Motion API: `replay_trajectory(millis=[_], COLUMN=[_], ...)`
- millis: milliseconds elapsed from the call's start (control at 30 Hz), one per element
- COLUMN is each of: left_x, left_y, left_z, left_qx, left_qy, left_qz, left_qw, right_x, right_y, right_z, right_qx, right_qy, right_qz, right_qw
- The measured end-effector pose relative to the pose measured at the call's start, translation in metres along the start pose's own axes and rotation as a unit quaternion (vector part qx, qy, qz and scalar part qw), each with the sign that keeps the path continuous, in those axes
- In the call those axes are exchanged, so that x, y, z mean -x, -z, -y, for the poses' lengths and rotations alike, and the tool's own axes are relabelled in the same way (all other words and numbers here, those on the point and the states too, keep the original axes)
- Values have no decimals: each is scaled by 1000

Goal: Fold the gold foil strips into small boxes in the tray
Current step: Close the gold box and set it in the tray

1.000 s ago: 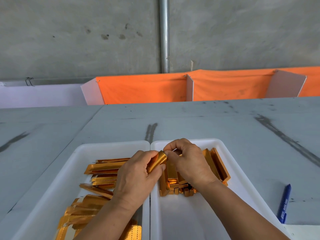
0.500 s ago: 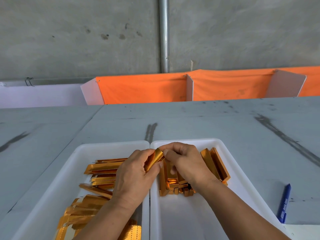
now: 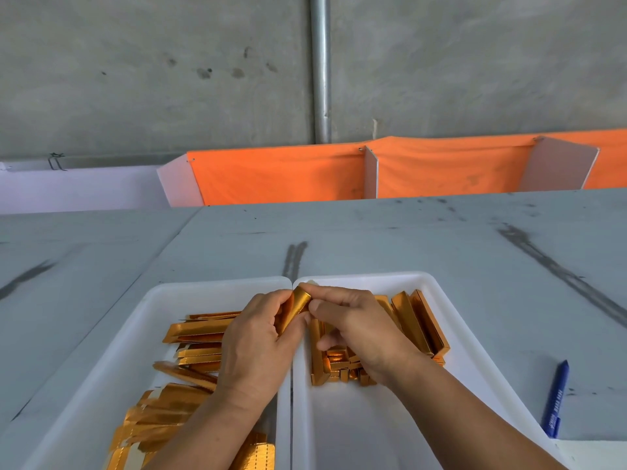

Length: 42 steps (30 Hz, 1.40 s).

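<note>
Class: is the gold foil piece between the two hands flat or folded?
Folded. The gold foil piece, pinched by left hand and right hand, shows creased, box-like sides.

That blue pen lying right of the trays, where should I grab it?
Pinch the pen at mid-barrel from above, across its long sides. It lies flat on the table, pointing away from you, so probably only its top and sides are reachable; your right hand is nearer.

Beyond the right tray (image 3: 373, 279), open table (image 3: 407, 239) was left free as far as the orange screen (image 3: 278, 174). Its far half was filled by folded boxes (image 3: 417, 317); its near floor was bare. Its far-left corner was blocked by the left hand (image 3: 254, 344) and right hand (image 3: 359, 327), gripping a gold strip (image 3: 300, 305). Its left was closed by the strip-filled left tray (image 3: 203, 287); a blue pen (image 3: 556, 398) lay apart on its right.
</note>
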<state>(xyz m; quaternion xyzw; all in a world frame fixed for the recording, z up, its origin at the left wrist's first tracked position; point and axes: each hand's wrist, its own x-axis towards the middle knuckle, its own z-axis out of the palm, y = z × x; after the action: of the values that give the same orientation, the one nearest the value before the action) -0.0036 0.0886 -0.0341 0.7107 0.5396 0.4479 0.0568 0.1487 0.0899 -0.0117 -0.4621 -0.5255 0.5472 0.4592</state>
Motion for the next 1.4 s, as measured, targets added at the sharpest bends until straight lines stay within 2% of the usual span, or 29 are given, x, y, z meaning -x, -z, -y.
replay_trajectory(millis=[200, 333, 467, 600, 967, 1400], left_x=[-1, 0, 1, 2, 3, 3], left_y=[-1, -2, -3, -4, -3, -2], left_z=[1, -1, 0, 0, -1, -4], left_qx=[3, 15, 6, 12, 7, 10], left_qy=[-2, -9, -15, -28, -42, -49], left_qz=[-2, 10, 21, 33, 38, 37], left_qw=[1000, 1000, 1000, 999, 998, 998], right_x=[-1, -2, -6, -5, -6, -2], right_y=[1, 2, 8, 9, 7, 5], right_z=[-1, 1, 5, 6, 4, 7], right_qx=[-12, -36, -110, -159, -155, -112], right_qy=[5, 24, -25, -69, -51, -21], right_qz=[28, -29, -92, -62, -29, -52], right_qw=[1000, 999, 989, 983, 986, 992])
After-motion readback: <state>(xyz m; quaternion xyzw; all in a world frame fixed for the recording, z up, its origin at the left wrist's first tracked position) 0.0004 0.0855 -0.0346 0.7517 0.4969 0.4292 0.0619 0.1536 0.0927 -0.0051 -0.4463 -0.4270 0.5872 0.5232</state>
